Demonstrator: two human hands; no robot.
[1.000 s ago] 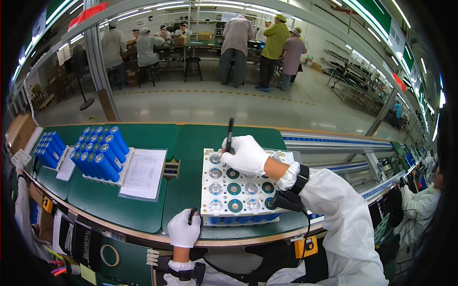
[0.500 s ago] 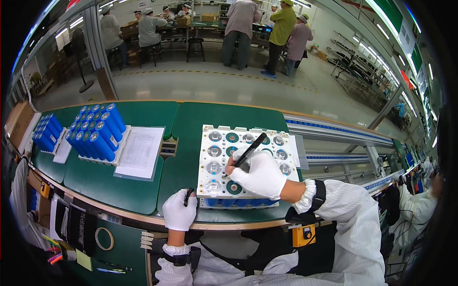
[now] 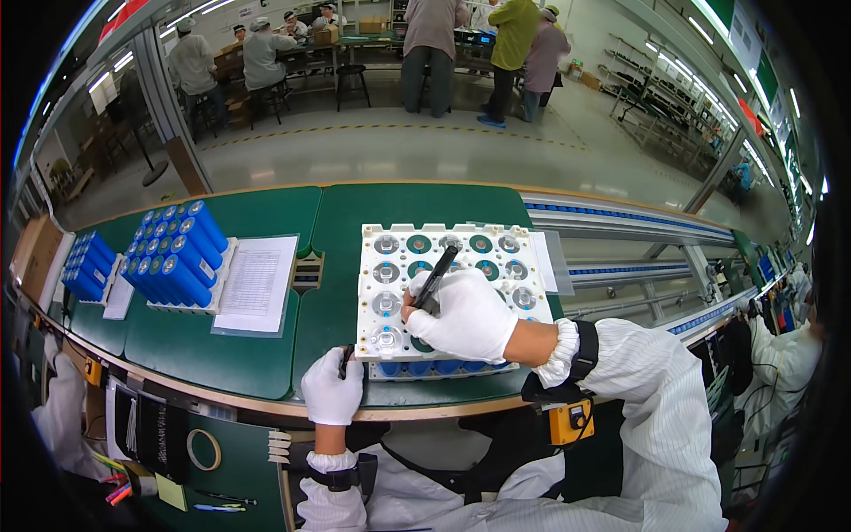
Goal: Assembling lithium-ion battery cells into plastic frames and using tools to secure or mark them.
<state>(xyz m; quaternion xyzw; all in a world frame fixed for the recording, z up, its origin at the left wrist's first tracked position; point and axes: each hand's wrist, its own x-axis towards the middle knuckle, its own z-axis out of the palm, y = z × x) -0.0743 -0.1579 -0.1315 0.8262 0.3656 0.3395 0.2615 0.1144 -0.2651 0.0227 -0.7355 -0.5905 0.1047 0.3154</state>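
A black marker pen (image 3: pixel 434 278) is gripped in my gloved right hand (image 3: pixel 467 312), over the battery module. The pen slants, its lower end near the white cell holder plate (image 3: pixel 374 348), between two left-hand columns of round cell ends; my fingers partly hide the tip. Blue cylindrical cells (image 3: pixel 448 366) show under the plate's near edge. My gloved left hand (image 3: pixel 333 387) is closed beside the module's near left corner, around a small black piece (image 3: pixel 347 358), possibly the pen's cap; most of it is hidden.
Left on the green bench stand a block of blue cells (image 3: pixel 177 262), a smaller block (image 3: pixel 87 270) and a printed sheet (image 3: pixel 257 288). A roller conveyor (image 3: pixel 620 226) lies right. A tape roll (image 3: pixel 204 450) and pens (image 3: pixel 219 507) lie lower left. Several people work beyond the bench.
The whole view has shifted slightly. The pen in my right hand stands a little more upright, its tip around the same spot. My left hand is closer to the module's corner.
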